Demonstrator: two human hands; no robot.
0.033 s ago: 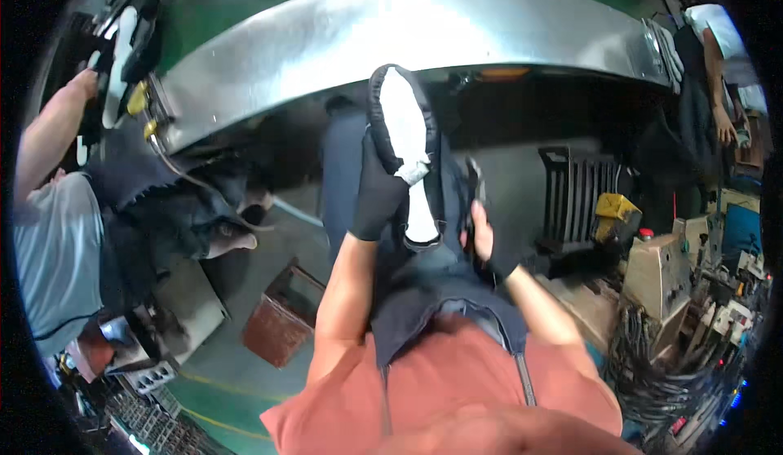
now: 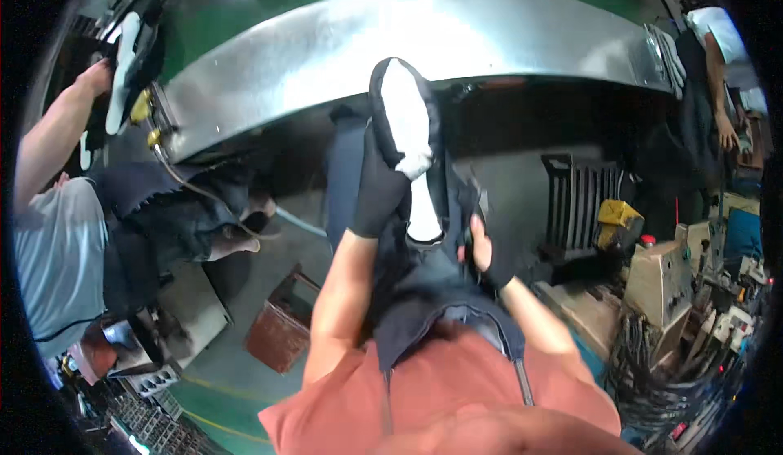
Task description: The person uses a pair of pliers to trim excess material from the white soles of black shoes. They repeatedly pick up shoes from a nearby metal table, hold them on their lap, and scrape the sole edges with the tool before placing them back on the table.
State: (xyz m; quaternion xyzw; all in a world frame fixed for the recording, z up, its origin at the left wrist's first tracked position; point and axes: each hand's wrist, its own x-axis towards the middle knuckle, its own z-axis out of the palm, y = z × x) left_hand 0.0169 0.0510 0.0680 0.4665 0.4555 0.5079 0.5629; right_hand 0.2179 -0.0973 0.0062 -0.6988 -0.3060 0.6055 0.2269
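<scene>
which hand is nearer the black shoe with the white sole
Left. The left hand grips the black shoe along its left side; the right hand is off to the right of its near end.

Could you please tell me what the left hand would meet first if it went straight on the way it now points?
Probably the near edge of the metal bench, ahead of the left hand and its shoe, though their relative heights are unclear.
</scene>
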